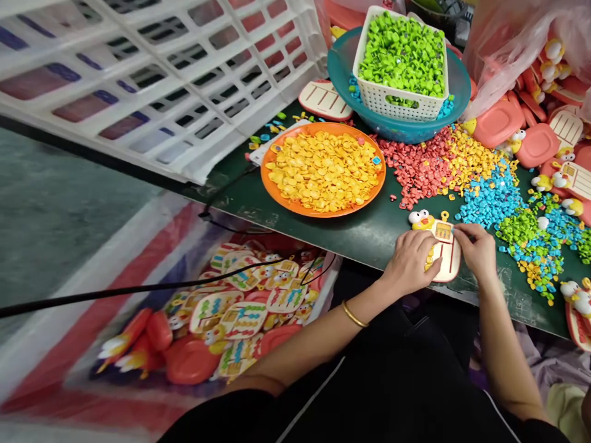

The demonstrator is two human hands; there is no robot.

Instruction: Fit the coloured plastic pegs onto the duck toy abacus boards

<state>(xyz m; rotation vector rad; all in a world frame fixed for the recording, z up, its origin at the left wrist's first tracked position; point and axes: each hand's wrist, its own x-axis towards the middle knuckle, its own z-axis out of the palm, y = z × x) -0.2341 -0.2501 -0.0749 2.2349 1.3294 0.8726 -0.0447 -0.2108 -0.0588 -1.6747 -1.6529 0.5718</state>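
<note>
A cream toy board (447, 261) with slots and a yellow duck head with big white eyes lies at the table's front edge. My left hand (412, 261) is curled over its left side, fingers closed on it, with yellow pieces showing beneath. At the board's upper right edge, my right hand (478, 252) has its thumb and fingertips pinched together. Whatever is between those fingertips is too small to make out. Just beyond the hands lie loose piles of red pieces (418, 169), blue pieces (484, 200) and green pieces (519, 231).
An orange plate (266, 187) of yellow pieces stands left of the hands. Behind it, a white basket (401, 104) of green pieces sits in a teal basin (341, 67). A white crate (194, 123) leans at left. Duck boards (244, 320) fill a container below; a cable (138, 289) crosses it.
</note>
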